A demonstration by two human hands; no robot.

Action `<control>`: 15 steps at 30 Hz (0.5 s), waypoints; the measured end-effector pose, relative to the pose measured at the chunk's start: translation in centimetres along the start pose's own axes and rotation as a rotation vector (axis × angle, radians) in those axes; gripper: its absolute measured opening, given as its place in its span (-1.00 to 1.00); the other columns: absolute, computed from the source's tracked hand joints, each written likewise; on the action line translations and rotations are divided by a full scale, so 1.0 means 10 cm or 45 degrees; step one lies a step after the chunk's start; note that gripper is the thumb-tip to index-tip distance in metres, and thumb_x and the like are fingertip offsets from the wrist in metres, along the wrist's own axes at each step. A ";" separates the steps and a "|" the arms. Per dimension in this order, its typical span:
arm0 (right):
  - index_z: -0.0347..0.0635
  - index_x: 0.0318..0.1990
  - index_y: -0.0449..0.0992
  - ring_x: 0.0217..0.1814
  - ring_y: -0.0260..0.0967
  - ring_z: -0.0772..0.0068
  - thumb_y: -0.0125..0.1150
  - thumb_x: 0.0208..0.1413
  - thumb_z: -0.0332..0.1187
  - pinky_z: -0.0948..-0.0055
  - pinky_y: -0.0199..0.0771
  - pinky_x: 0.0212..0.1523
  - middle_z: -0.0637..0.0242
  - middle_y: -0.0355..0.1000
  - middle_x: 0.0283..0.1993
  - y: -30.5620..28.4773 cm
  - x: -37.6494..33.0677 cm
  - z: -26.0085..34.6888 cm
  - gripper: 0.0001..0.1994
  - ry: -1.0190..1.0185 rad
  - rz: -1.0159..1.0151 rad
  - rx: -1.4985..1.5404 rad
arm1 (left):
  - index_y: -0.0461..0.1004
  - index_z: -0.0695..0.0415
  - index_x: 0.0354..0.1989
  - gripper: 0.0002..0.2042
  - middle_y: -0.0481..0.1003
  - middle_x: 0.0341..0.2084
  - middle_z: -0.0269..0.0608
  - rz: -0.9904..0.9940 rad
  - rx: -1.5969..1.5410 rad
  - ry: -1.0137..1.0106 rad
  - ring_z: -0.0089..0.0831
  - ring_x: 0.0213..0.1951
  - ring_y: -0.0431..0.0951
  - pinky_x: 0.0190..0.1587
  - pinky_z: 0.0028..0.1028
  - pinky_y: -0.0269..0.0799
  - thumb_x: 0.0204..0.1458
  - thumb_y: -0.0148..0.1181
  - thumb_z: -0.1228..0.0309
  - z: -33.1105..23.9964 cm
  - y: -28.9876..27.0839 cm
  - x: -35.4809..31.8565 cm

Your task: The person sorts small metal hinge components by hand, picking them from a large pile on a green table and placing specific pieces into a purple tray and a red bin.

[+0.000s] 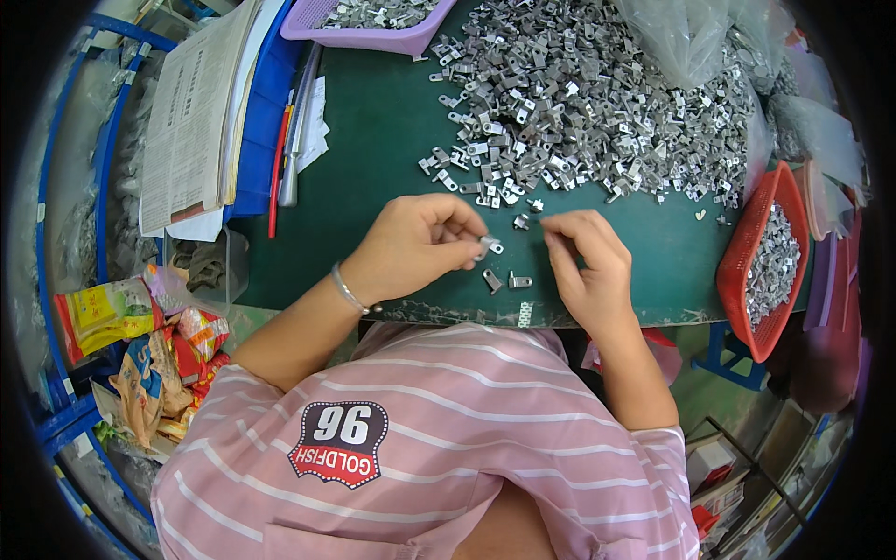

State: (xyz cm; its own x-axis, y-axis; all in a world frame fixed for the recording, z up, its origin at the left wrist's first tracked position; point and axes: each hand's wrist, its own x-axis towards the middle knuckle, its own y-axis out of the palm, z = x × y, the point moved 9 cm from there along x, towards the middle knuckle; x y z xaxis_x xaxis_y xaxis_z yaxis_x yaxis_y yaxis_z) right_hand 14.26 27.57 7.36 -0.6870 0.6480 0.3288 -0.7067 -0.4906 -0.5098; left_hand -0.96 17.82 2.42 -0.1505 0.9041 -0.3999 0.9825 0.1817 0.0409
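Observation:
My left hand (420, 238), a bracelet on its wrist, pinches a small bent metal bracket (493, 245) with a hole between thumb and forefinger. To the right, my right hand (593, 266) hovers over the table edge, thumb and forefinger curved and slightly apart, with nothing visible between them. Two loose brackets, one a grey piece (492, 281) and the other a piece lying flat (520, 281), rest between my hands near the front edge. Just beyond them sit two more small metal pieces (521, 222). A large heap of similar brackets (579, 103) spreads over the far side.
The green tabletop (355, 121) carries a purple basket (411, 40) of metal parts at far left and a red basket (733, 271) at right. A blue tray (261, 140) with papers, a red pen (278, 173) and a knife-like tool (294, 149) lie left. Clear plastic bags (681, 37) cover the heap's back.

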 end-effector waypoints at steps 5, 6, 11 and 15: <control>-0.25 -0.26 0.56 -0.29 0.45 0.12 0.33 0.00 -0.56 0.28 0.49 -0.29 0.20 0.44 -0.31 0.22 0.10 0.05 -0.86 -0.109 0.050 -0.273 | 0.52 0.32 -0.20 -0.87 0.55 -0.43 -0.22 0.059 0.421 0.022 -0.56 -0.40 0.57 -0.32 -0.57 0.50 0.07 0.21 0.63 0.15 0.02 -0.12; -0.25 -0.29 0.54 -0.30 0.46 0.10 0.33 0.00 -0.55 0.26 0.49 -0.30 0.21 0.45 -0.32 0.21 0.10 0.06 -0.88 -0.113 0.029 -0.281 | 0.53 0.30 -0.21 -0.87 0.53 -0.45 -0.23 0.011 0.551 0.144 -0.56 -0.42 0.56 -0.34 -0.56 0.48 0.06 0.22 0.62 0.04 0.02 -0.14; -0.27 -0.33 0.55 -0.34 0.50 0.15 0.32 -0.02 -0.61 0.32 0.52 -0.32 0.19 0.50 -0.34 0.12 0.03 0.04 -0.89 -0.057 0.077 -0.087 | 0.58 0.25 -0.34 -0.91 0.48 -0.52 -0.19 -0.252 0.782 0.452 -0.48 -0.48 0.55 -0.44 -0.48 0.43 0.01 0.32 0.51 -0.28 0.07 -0.08; -0.30 -0.34 0.57 -0.28 0.54 0.25 0.32 -0.06 -0.67 0.39 0.54 -0.28 0.18 0.56 -0.28 0.05 -0.11 -0.01 -0.88 0.016 0.076 0.092 | 0.58 0.24 -0.35 -0.90 0.49 -0.50 -0.17 -0.239 1.026 0.671 -0.47 -0.48 0.57 -0.44 -0.47 0.46 0.00 0.34 0.50 -0.26 0.21 0.00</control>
State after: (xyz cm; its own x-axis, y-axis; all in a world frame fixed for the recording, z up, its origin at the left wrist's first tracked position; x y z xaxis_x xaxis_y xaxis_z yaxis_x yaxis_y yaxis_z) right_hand 14.69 26.70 6.65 -0.7262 0.6236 0.2894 -0.6754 -0.5687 -0.4694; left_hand 0.83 19.22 4.85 -0.1494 0.9799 0.1319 0.6886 0.1988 -0.6974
